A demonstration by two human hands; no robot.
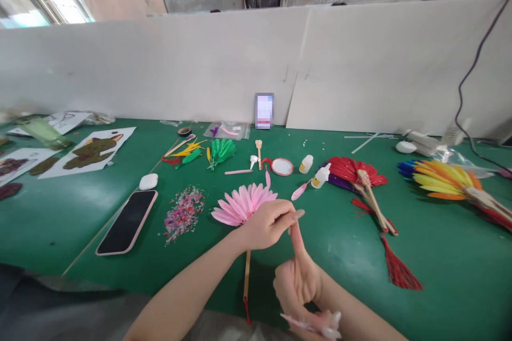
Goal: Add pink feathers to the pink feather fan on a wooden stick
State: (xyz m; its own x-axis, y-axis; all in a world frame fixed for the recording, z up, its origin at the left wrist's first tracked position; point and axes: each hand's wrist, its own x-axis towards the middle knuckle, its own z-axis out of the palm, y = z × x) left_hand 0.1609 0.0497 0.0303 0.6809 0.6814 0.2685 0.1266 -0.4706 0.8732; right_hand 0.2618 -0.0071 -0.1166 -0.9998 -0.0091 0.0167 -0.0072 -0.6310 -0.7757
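My left hand (266, 226) is closed in a pinch at the tip of a raised finger of my right hand (300, 279). Anything small between them is too fine to see. Low in my right hand, the other fingers curl around what looks like a pink feather (295, 322). Beneath my left hand lies a fan of pink feathers (244, 202), partly covered by the hand. Its wooden stick (247, 272) points toward me and ends in a red tassel (247, 311). Beyond my hands are a loose pink feather (301, 191) and a tipped glue bottle (320, 177).
Left are a phone (128, 224), a white case (148, 181) and a pile of colourful flakes (184, 214). Green feathers (221, 153), a round white-faced disc (282, 167) and an upright glue bottle (306, 164) lie farther back. Red (360, 168) and yellow (444, 178) feather fans lie right.
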